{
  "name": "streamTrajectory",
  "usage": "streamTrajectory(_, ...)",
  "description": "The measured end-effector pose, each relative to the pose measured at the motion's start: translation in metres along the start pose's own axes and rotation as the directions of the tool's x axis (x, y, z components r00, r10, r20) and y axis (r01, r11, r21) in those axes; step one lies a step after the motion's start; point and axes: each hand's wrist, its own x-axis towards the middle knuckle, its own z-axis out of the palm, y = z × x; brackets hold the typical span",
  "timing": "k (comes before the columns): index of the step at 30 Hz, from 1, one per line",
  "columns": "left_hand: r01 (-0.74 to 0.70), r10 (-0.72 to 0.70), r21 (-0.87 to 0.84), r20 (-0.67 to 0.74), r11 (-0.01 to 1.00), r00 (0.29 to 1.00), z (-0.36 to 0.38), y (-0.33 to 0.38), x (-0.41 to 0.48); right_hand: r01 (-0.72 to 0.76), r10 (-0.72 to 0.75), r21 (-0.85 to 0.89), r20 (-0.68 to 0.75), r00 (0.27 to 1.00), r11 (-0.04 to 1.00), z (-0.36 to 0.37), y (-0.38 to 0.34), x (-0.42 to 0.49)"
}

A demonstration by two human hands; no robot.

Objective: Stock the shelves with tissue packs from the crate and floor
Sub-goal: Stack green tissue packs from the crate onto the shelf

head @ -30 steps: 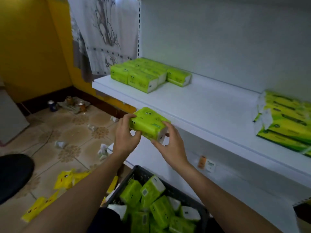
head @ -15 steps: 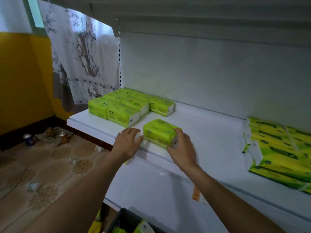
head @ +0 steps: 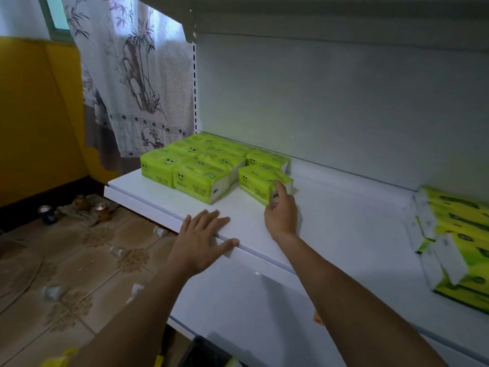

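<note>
Yellow wall (head: 34, 115), patterned curtain (head: 137, 83), tiled floor (head: 79, 260).

Left hand (head: 203, 239) flat, fingers spread, on front edge of white shelf (head: 344, 234). Right hand (head: 280, 215) further in, index finger straight, touching right end of green tissue pack (head: 256, 184). Pack lies on shelf just beside block of like packs (head: 193, 168) at left rear. Larger yellow-green bundles (head: 457, 234) well apart at right. Black crate (head: 198, 353) corner at bottom edge. Cans (head: 46, 211) on tiled floor (head: 79, 260).
</note>
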Motion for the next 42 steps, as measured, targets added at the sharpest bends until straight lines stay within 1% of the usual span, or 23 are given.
streamTrajectory(2, 0.004, -0.004, 0.0, -0.159, 1.0, 0.987, 0.009, 0.002, -0.004, 0.024, -0.024, -0.028, 0.009, 1.0, 0.999, 0.002, 0.006, 0.004)
streamTrajectory(4, 0.002, -0.004, -0.008, -0.262, 1.0, 0.965, 0.017, 0.003, -0.005, 0.062, -0.061, -0.062, 0.021, 0.998, 0.996, 0.005, 0.01, 0.006)
streamTrajectory(9, -0.016, 0.015, 0.002, -0.326, 1.0, 0.945, 0.024, -0.001, -0.003, 0.2, -0.189, -0.108, 0.103, 0.976, 0.974, 0.008, 0.011, 0.003)
streamTrajectory(13, -0.006, 0.007, 0.007, -0.343, 1.0, 0.939, 0.025, 0.002, -0.002, 0.195, -0.185, -0.13, 0.086, 0.979, 0.972, 0.006, 0.008, 0.002)
streamTrajectory(17, -0.007, 0.012, 0.015, -0.353, 1.0, 0.935, 0.026, 0.001, -0.002, 0.238, -0.203, -0.22, 0.17, 0.964, 0.946, 0.009, 0.01, 0.002)
streamTrajectory(21, -0.004, 0.009, 0.015, -0.371, 1.0, 0.929, 0.026, 0.002, -0.001, 0.222, -0.168, -0.265, 0.212, 0.963, 0.938, 0.007, 0.01, 0.004)
streamTrajectory(23, -0.005, 0.011, 0.016, -0.37, 1.0, 0.929, 0.027, 0.002, -0.002, 0.208, -0.149, -0.318, 0.201, 0.968, 0.925, 0.007, 0.009, 0.003)
streamTrajectory(26, -0.006, 0.011, 0.015, -0.367, 1.0, 0.93, 0.027, 0.001, -0.001, 0.178, -0.132, -0.406, 0.14, 0.981, 0.897, 0.007, 0.007, 0.002)
streamTrajectory(29, -0.009, 0.012, 0.012, -0.369, 1.0, 0.929, 0.027, 0.001, -0.001, 0.185, -0.14, -0.399, 0.14, 0.98, 0.898, 0.005, 0.004, -0.001)
streamTrajectory(33, -0.013, 0.019, 0.017, -0.369, 1.0, 0.929, 0.027, 0.0, -0.002, 0.199, -0.134, -0.347, 0.201, 0.97, 0.916, 0.004, -0.001, -0.004)
streamTrajectory(39, -0.019, 0.02, 0.007, -0.361, 1.0, 0.933, 0.027, -0.001, -0.002, 0.206, -0.114, -0.378, 0.252, 0.961, 0.903, 0.004, -0.001, -0.003)
streamTrajectory(42, -0.005, 0.008, 0.01, -0.325, 1.0, 0.946, 0.025, 0.0, -0.003, 0.199, -0.109, -0.363, 0.256, 0.961, 0.91, 0.003, -0.001, -0.003)
